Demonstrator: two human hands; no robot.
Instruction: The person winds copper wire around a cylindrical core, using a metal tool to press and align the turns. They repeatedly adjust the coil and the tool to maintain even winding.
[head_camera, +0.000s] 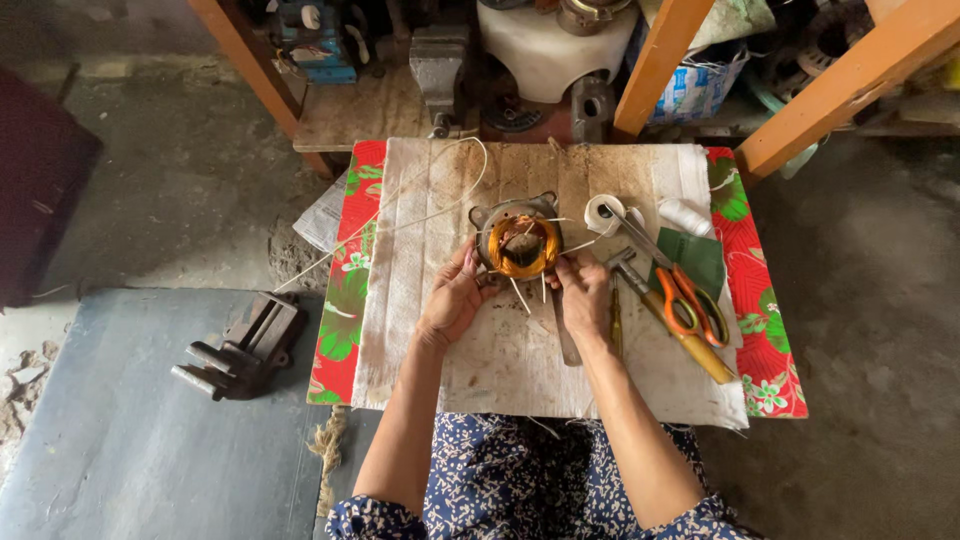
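Note:
A round metal motor stator (520, 243) with copper windings lies on a dirty white cloth (500, 370) spread over a low table. My left hand (455, 293) grips its left side. On the right side, my right hand (583, 290) pinches thin white strips that stick out of the stator. A long white cord (440, 200) runs from the stator off to the left.
Right of the stator lie a white tape roll (603, 213), orange-handled scissors (690, 300), a hammer (680, 335), a green sheet (695, 255) and a flat file (565, 340). A red floral cloth (345, 300) lies underneath. A metal vise (245, 345) sits on the floor at left. Cluttered wooden shelves stand behind.

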